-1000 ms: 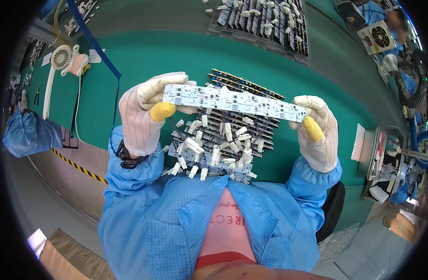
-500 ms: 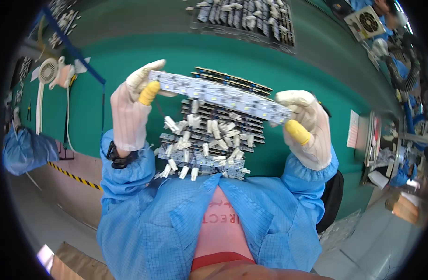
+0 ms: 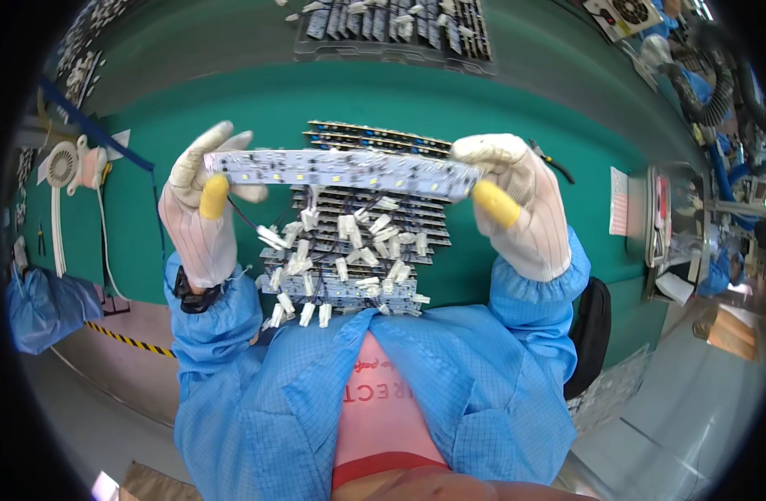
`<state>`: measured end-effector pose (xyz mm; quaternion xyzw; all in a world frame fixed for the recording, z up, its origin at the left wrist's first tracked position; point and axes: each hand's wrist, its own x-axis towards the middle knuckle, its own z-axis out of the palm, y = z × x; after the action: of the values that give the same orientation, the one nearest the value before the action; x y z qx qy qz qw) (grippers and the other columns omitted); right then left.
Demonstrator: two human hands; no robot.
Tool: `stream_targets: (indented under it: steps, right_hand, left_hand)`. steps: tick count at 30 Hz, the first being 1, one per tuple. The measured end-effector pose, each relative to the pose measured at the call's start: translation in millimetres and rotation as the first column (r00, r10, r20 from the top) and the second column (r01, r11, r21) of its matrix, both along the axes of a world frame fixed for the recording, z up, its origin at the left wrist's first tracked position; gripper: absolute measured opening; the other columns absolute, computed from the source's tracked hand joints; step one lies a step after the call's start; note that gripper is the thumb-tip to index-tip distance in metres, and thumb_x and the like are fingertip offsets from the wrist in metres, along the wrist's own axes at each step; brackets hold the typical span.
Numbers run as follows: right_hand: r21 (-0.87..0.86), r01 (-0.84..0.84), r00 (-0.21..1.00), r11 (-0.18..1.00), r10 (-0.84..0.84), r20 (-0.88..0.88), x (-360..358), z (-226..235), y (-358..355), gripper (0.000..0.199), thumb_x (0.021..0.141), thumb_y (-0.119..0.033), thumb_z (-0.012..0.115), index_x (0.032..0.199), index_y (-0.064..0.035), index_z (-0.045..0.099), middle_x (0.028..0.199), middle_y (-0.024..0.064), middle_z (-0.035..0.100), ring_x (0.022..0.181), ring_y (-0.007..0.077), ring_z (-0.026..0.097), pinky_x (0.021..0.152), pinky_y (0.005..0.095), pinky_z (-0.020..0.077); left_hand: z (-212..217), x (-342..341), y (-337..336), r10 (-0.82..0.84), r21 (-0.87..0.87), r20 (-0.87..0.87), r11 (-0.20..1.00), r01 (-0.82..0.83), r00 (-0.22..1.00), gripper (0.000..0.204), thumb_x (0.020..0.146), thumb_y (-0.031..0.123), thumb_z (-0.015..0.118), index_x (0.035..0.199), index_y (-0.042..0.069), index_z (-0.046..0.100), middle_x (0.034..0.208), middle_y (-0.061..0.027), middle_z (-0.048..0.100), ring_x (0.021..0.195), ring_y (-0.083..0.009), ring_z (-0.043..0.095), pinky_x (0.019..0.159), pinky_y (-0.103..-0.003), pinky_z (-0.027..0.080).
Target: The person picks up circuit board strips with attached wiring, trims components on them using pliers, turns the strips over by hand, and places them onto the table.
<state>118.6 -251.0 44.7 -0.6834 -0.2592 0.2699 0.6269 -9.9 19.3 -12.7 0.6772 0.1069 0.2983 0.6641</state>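
From left hand (image 3: 195, 209) to right hand (image 3: 521, 196) runs a strip (image 3: 341, 170) — crosswise.

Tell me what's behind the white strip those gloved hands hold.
Stacked circuit boards show above and below the strip; whatever lies directly behind its middle is covered.

The pink shirt (image 3: 379, 434) bears red lettering (image 3: 367, 392) across its front.

I see pink-and-white fan (image 3: 62, 167) at half past nine; blue cord (image 3: 91, 125) slanting at ten o'clock; black-and-yellow striped tape (image 3: 131, 341) at eight; pliers (image 3: 558, 169) on green tabletop (image 3: 233, 96) at two, black ribbed hose (image 3: 717, 92) farther out on same bearing; pale paper sheet (image 3: 618, 203) at half past two; cardboard box (image 3: 730, 336), blurred to me, at half past three
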Motion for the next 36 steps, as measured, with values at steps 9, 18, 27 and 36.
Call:
stream_targets:
  steps: [9,18,27,36]
  right_hand:
    - [-0.136,0.039,0.771,0.99,0.057,0.634,29,-43,0,0.018,0.085,-0.008,0.049,0.1,0.0025,0.053,0.065,0.0048,0.051,0.053,0.0107,0.049,0.052,0.0245,0.0423]
    - [0.006,-0.003,0.998,1.0,0.003,-0.069,5,-17,-8,0.038,0.088,-0.037,0.06,0.094,-0.0005,0.056,0.06,0.0028,0.054,0.045,0.0057,0.044,0.043,0.0192,0.0341]
    - [0.3,-0.062,0.937,0.952,0.159,-0.31,10,-27,-5,0.053,0.081,-0.045,0.066,0.104,0.0003,0.052,0.069,0.0121,0.061,0.037,0.0058,0.041,0.034,0.0168,0.0267]
    - [0.194,-0.08,0.962,0.978,0.126,-0.24,19,-43,-20,0.046,0.086,-0.042,0.061,0.099,0.0019,0.051,0.071,0.0124,0.061,0.035,0.0063,0.039,0.032,0.0169,0.0293]
  left_hand:
    - [1,5,-7,-0.152,0.09,0.012,0.985,0.15,0.988,0.043,0.089,0.04,0.055,0.095,-0.003,0.06,0.08,-0.0138,0.066,0.061,-0.014,0.062,0.102,-0.043,0.038]
    - [-6,9,0,0.108,0.308,-0.307,0.951,-0.009,0.945,0.045,0.071,-0.012,0.047,0.109,0.003,0.064,0.08,-0.0053,0.063,0.066,-0.0089,0.053,0.06,-0.024,0.042]
    - [0,15,-9,0.085,0.121,-0.188,0.991,-0.063,0.979,0.028,0.094,0.018,0.046,0.107,-0.002,0.062,0.091,-0.0091,0.067,0.08,-0.013,0.062,0.07,-0.023,0.049]
    - [3,-2,-6,-0.012,0.219,-0.227,0.974,0.063,0.974,0.047,0.097,0.037,0.037,0.11,-0.002,0.06,0.067,-0.0089,0.067,0.068,-0.0155,0.062,0.068,-0.027,0.044]
